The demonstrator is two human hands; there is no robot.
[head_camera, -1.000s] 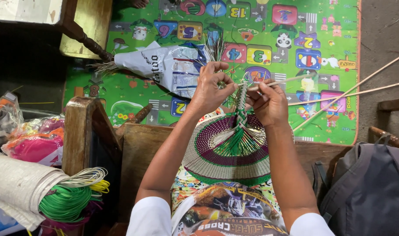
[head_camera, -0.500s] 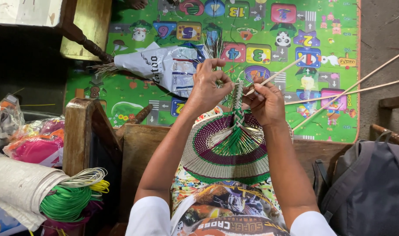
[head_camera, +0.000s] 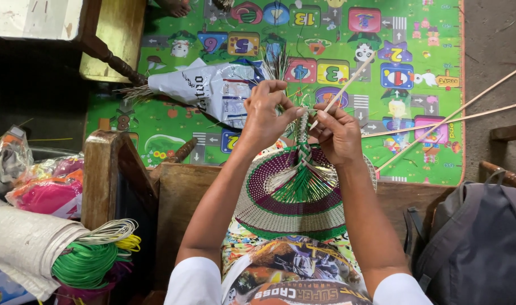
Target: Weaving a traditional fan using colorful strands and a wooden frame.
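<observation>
Round woven fan point(head_camera: 294, 200), purple, cream and green, upright on lap

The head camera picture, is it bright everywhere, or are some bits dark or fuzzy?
Head view: the green play mat is brightly lit, the top-left corner by the wooden furniture is deep in shadow, and both hands, left hand and right hand, and the woven fan look sharp.

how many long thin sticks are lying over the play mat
3 show. One stick slants up from the hands toward mid-mat. A second stick runs from the mat's right edge to the upper right. A third stick lies flatter below it. More may be hidden.
</observation>
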